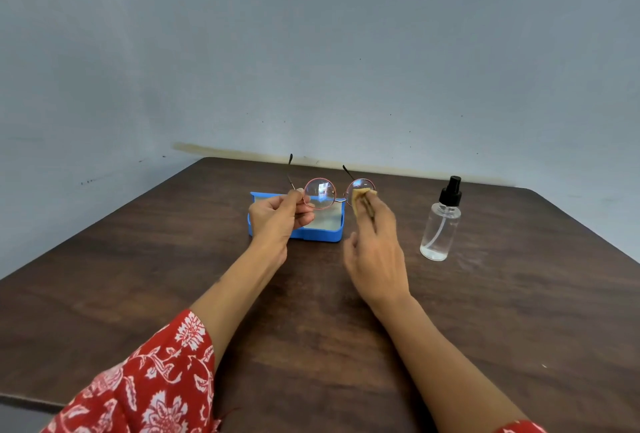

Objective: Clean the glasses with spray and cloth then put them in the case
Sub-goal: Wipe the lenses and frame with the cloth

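Both hands closed: left [277, 216] on glasses [320, 193], right [375, 245] on half-hidden cloth [360, 198].

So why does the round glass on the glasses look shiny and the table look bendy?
In the head view, the left lens of the round pink-rimmed glasses catches a bright reflection, probably a window or lamp. The wide-angle lens bows the dark wooden table edges outward. The clear spray bottle with black nozzle also shows small highlights. Nothing looks badly blurred.

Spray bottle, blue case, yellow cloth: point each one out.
spray bottle [440, 230], head view, on its clear body.
blue case [318, 234], head view, on its near wall.
yellow cloth [358, 197], head view, on the fold against the lens.
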Tool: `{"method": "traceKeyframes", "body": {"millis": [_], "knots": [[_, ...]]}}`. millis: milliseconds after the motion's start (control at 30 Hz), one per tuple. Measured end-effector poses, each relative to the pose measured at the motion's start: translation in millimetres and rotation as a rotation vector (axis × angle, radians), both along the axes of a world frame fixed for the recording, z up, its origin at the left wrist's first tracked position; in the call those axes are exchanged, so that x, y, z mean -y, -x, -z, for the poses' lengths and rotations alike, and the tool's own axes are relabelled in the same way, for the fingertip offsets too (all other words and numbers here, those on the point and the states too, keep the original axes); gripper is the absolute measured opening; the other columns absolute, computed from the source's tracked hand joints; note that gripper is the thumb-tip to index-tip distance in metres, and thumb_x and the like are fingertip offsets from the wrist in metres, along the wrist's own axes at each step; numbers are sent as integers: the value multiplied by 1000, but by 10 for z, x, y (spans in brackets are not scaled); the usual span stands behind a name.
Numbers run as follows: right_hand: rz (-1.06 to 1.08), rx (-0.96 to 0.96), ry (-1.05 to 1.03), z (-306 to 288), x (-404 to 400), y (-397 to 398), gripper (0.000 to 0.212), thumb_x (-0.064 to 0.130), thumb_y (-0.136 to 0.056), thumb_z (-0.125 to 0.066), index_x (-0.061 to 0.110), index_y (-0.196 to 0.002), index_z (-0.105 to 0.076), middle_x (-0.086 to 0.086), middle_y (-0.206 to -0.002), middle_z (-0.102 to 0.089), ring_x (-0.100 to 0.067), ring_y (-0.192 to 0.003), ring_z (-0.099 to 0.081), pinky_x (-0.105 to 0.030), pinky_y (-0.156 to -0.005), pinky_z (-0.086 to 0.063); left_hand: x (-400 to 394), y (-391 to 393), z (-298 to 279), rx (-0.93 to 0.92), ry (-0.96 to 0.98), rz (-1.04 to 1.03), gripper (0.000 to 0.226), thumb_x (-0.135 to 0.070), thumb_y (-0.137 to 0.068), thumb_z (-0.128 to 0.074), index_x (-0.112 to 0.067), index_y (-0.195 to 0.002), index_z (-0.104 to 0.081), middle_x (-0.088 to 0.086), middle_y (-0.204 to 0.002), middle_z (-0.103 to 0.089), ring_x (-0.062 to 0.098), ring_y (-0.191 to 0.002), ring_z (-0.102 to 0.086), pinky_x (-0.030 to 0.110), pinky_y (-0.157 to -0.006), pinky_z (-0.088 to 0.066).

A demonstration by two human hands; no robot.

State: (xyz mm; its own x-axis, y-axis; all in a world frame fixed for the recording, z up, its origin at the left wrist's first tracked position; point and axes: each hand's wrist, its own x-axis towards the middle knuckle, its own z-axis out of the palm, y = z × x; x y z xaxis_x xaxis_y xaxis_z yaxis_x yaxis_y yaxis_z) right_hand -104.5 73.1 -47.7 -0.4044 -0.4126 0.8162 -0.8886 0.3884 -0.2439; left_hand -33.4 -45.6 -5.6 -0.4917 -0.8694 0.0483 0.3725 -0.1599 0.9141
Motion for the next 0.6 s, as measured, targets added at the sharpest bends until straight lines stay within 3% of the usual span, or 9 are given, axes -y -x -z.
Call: {"method": "traceKeyframes", "body": {"millis": [133, 267, 333, 500, 600], "knots": [[-68, -110, -88, 3, 31, -32, 55, 12, -79, -35, -3, -130, -51, -17, -131, -50, -25, -122, -43, -26, -72, -54, 10, -12, -3, -10, -4, -6, 21, -10, -87, -62, -5, -67, -67, 1, -50, -64, 9, -45, -59, 16, -49, -53], [23, 118, 69, 6, -7, 27, 54, -5, -80, -50, -2, -134, -46, -17, -137, -43, -28, -128, -41, -35, -86, -53, 1, -19, -14, 0, -6, 3, 19, -10, -86, -63, -4, -68, -68, 4, -54, -65, 10, -46, -60, 17, -51, -55], [36, 133, 68, -1, -13, 31, 56, -7, -79, -52, -3, -134, -45, -17, -138, -42, -30, -128, -41, -35, -86, -53, 0, -18, -11, 7, -7, 1, 18, -10, -86, -63, -5, -69, -68, 4, -56, -65, 9, -46, -60, 17, -51, -54], [-54, -46, -38, 3, 15, -17, 55, 14, -82, -34, -1, -133, -48, -15, -135, -46, -23, -127, -39, -22, -83, -49, 14, -21, -19, 5, -21, -10, 20, -10, -86, -63, -5, -68, -67, 0, -49, -65, 8, -45, -60, 16, -51, -54], [-5, 38, 24, 0, 0, 3, 52, 1, -81, -48, -4, -132, -48, -18, -134, -46, -27, -126, -42, -29, -82, -52, 10, -19, -22, 1, -18, -9, 20, -10, -86, -63, -5, -67, -67, 1, -51, -65, 10, -47, -60, 17, -52, -55]]}}
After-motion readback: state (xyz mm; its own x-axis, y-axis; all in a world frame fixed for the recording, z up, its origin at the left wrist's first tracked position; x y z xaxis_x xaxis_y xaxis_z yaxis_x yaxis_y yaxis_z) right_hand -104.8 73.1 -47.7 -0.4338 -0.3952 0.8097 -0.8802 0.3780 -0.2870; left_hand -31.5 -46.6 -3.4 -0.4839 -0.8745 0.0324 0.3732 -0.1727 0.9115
